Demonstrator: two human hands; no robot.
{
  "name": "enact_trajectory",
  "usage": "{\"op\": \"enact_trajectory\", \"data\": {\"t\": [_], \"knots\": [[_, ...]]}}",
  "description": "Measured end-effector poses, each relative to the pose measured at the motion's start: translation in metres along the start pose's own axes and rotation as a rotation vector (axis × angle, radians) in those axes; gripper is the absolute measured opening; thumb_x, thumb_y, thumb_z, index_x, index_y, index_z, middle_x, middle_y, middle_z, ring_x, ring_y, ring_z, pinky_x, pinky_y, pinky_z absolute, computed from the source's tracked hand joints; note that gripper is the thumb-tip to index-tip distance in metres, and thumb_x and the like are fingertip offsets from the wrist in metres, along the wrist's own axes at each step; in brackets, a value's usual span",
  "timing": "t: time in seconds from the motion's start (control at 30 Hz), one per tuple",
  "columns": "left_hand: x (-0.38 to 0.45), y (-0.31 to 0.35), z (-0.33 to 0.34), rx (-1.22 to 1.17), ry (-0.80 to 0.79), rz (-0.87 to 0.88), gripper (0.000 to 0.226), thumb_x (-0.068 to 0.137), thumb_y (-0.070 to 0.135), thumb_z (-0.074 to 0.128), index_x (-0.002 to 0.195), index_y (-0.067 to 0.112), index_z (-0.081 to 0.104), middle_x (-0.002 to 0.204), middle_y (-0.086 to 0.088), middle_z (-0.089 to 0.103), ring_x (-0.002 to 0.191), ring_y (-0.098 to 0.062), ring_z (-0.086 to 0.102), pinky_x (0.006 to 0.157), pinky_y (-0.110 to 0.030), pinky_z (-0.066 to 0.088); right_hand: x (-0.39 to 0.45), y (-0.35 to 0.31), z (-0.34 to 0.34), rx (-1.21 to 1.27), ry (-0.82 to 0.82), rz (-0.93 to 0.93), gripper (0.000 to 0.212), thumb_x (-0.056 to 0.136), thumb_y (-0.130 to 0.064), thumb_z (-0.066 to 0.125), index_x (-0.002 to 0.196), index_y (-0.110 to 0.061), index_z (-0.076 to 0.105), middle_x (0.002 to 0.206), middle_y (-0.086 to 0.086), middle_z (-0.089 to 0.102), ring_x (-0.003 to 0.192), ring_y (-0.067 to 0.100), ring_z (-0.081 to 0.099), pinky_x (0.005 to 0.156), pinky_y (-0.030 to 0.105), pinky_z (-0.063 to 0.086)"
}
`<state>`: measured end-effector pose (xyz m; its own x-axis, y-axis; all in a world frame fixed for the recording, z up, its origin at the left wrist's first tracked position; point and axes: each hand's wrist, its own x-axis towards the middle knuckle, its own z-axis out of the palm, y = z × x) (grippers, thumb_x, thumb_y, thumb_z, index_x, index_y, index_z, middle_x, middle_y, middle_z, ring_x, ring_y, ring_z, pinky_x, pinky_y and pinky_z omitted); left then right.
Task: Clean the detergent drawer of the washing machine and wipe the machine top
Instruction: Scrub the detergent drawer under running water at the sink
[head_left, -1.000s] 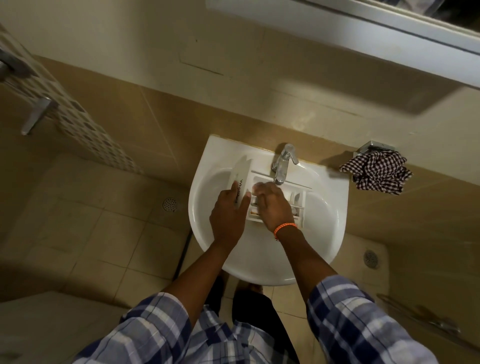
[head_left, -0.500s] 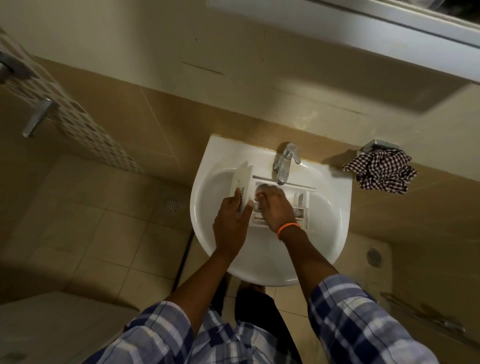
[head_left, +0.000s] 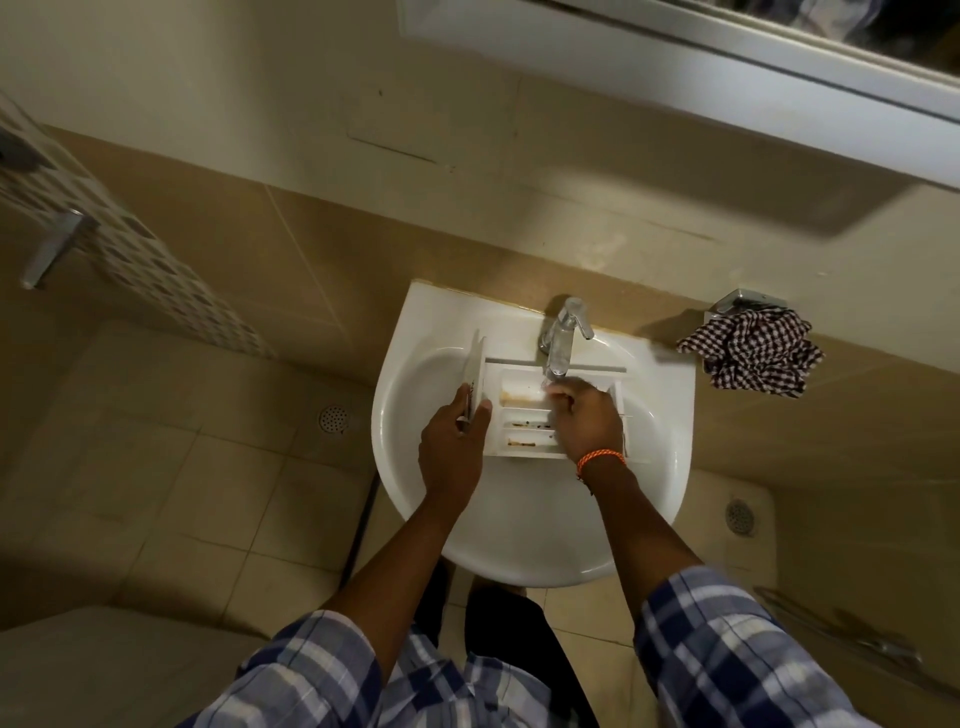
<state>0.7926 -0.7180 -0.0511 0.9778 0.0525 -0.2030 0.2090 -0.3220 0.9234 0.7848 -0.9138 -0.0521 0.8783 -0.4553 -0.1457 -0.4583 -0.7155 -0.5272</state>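
The white detergent drawer (head_left: 524, 415) lies in the white washbasin (head_left: 670, 415) under the chrome tap (head_left: 563, 332). Brown residue shows in its left compartments. My left hand (head_left: 452, 447) grips the drawer's upright front panel (head_left: 475, 364) at the left end. My right hand (head_left: 587, 415), with an orange wristband, lies over the drawer's middle, fingertips bent down into a compartment right below the tap's spout. I see nothing held in it. Water seems to run onto the fingers. The drawer's right part is mostly hidden by this hand.
A checked cloth (head_left: 753, 353) hangs on a wall holder right of the basin. The tiled floor has a drain at the left (head_left: 334, 418) and another at the right (head_left: 740, 516). A metal handle (head_left: 52, 249) sticks out at the far left. A white-framed mirror is overhead.
My right hand has slid right along the drawer to below the spout, uncovering the stained left compartments. My left hand keeps its grip on the front panel.
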Motion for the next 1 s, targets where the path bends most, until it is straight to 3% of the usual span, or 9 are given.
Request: {"op": "enact_trajectory", "data": {"t": [0.17, 0.27, 0.33, 0.43, 0.53, 0.6, 0.8, 0.9, 1.0], "knots": [[0.009, 0.003, 0.003, 0.053, -0.02, -0.017, 0.033, 0.102, 0.047, 0.065, 0.121, 0.022, 0.076, 0.094, 0.006, 0.076, 0.085, -0.003, 0.069, 0.094, -0.022, 0.055, -0.008, -0.019, 0.003, -0.015, -0.098, -0.251, 0.038, 0.107, -0.031, 0.042, 0.126, -0.02, 0.072, 0.125, 0.006, 0.072, 0.112, 0.024, 0.066, 0.098, 0.033, 0.052], [0.008, 0.0, 0.004, 0.133, -0.022, 0.006, 0.04, 0.102, 0.051, 0.063, 0.127, 0.022, 0.074, 0.099, 0.006, 0.076, 0.082, -0.001, 0.066, 0.083, -0.012, 0.051, -0.018, -0.036, 0.014, -0.022, -0.227, -0.433, 0.04, 0.113, -0.044, 0.032, 0.119, -0.02, 0.063, 0.115, 0.001, 0.064, 0.1, 0.018, 0.061, 0.091, 0.04, 0.053], [0.01, -0.001, 0.003, 0.129, -0.019, 0.001, 0.039, 0.102, 0.049, 0.063, 0.128, 0.021, 0.074, 0.101, 0.005, 0.076, 0.084, -0.003, 0.065, 0.083, -0.012, 0.05, -0.021, -0.03, 0.013, -0.022, -0.262, -0.486, 0.034, 0.114, -0.041, 0.034, 0.122, -0.021, 0.061, 0.118, -0.001, 0.063, 0.103, 0.016, 0.06, 0.094, 0.039, 0.051], [0.008, -0.003, 0.004, 0.066, -0.033, -0.02, 0.037, 0.103, 0.05, 0.061, 0.119, 0.02, 0.075, 0.094, 0.006, 0.075, 0.084, -0.005, 0.068, 0.089, -0.024, 0.056, -0.021, 0.0, -0.004, -0.085, -0.155, -0.414, 0.039, 0.113, -0.037, 0.036, 0.13, -0.021, 0.067, 0.124, 0.002, 0.069, 0.11, 0.022, 0.063, 0.099, 0.038, 0.049], [0.005, -0.004, 0.007, 0.018, -0.044, -0.037, 0.033, 0.103, 0.049, 0.062, 0.109, 0.019, 0.076, 0.088, 0.008, 0.073, 0.085, -0.005, 0.07, 0.087, -0.018, 0.053, -0.023, 0.012, -0.014, -0.127, 0.007, -0.155, 0.051, 0.11, -0.042, 0.029, 0.114, -0.012, 0.071, 0.109, 0.008, 0.071, 0.096, 0.028, 0.067, 0.082, 0.031, 0.047], [0.003, -0.003, 0.009, 0.036, -0.049, -0.038, 0.033, 0.103, 0.048, 0.062, 0.103, 0.018, 0.075, 0.084, 0.009, 0.071, 0.081, -0.004, 0.069, 0.082, -0.012, 0.049, -0.024, -0.002, -0.004, -0.205, 0.044, -0.147, 0.062, 0.108, -0.045, 0.022, 0.11, -0.009, 0.072, 0.105, 0.011, 0.07, 0.093, 0.03, 0.068, 0.082, 0.034, 0.05], [0.008, -0.01, 0.002, 0.063, -0.07, -0.054, 0.03, 0.105, 0.045, 0.061, 0.102, 0.018, 0.074, 0.083, 0.007, 0.069, 0.079, -0.005, 0.066, 0.077, -0.015, 0.047, -0.026, -0.036, 0.024, -0.114, -0.168, -0.431, 0.041, 0.112, -0.041, 0.035, 0.117, -0.015, 0.066, 0.118, 0.004, 0.062, 0.098, 0.02, 0.062, 0.087, 0.038, 0.054], [0.008, -0.014, -0.002, 0.019, -0.084, -0.046, 0.025, 0.106, 0.041, 0.061, 0.097, 0.02, 0.072, 0.084, 0.0, 0.07, 0.079, -0.011, 0.068, 0.08, -0.025, 0.054, -0.017, -0.014, 0.009, -0.076, -0.178, -0.394, 0.038, 0.112, -0.035, 0.038, 0.122, -0.013, 0.067, 0.117, 0.006, 0.068, 0.104, 0.022, 0.063, 0.093, 0.035, 0.051], [0.006, -0.014, -0.005, -0.005, -0.08, -0.048, 0.021, 0.106, 0.041, 0.06, 0.104, 0.023, 0.072, 0.09, -0.003, 0.071, 0.085, -0.013, 0.069, 0.085, -0.029, 0.058, -0.005, 0.014, -0.003, -0.116, -0.08, -0.222, 0.048, 0.108, -0.036, 0.034, 0.121, -0.009, 0.071, 0.12, 0.01, 0.069, 0.114, 0.029, 0.062, 0.096, 0.035, 0.046]]}}
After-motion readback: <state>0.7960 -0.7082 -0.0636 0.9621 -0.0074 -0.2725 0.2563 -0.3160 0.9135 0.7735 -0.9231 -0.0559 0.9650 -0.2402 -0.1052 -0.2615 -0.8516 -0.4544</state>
